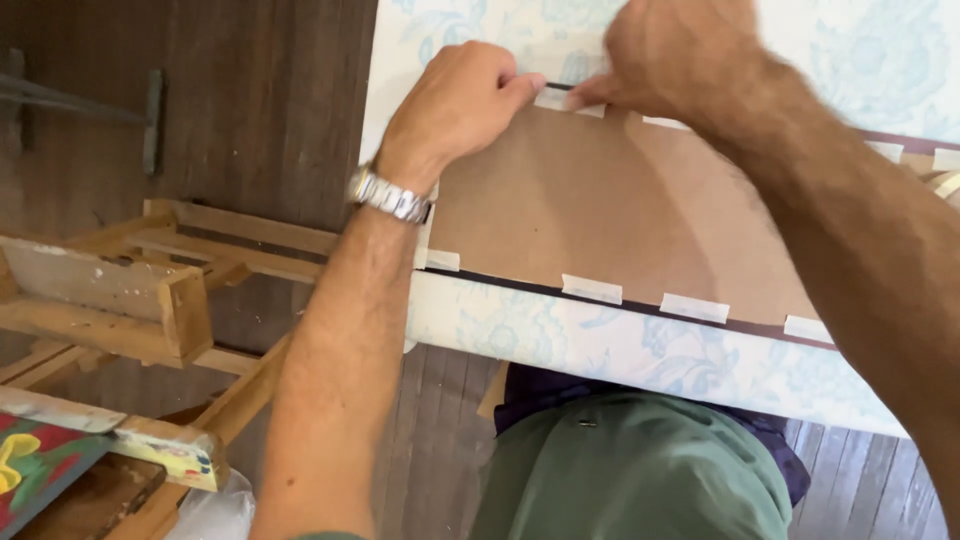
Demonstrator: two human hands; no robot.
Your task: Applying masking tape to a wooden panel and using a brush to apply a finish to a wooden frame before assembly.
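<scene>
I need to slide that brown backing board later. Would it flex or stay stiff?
The brown backing board lies flat with straight, crisp edges, so it is probably fairly stiff yet thin and light. The white tape strips along its edges would likely stop it sliding. The left hand and right hand press tape at its far edge.

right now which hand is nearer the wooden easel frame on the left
Left. The left hand pinches a white tape strip on the far edge of the brown backing board, nearer the wooden easel frame. The right hand is farther right.
</scene>
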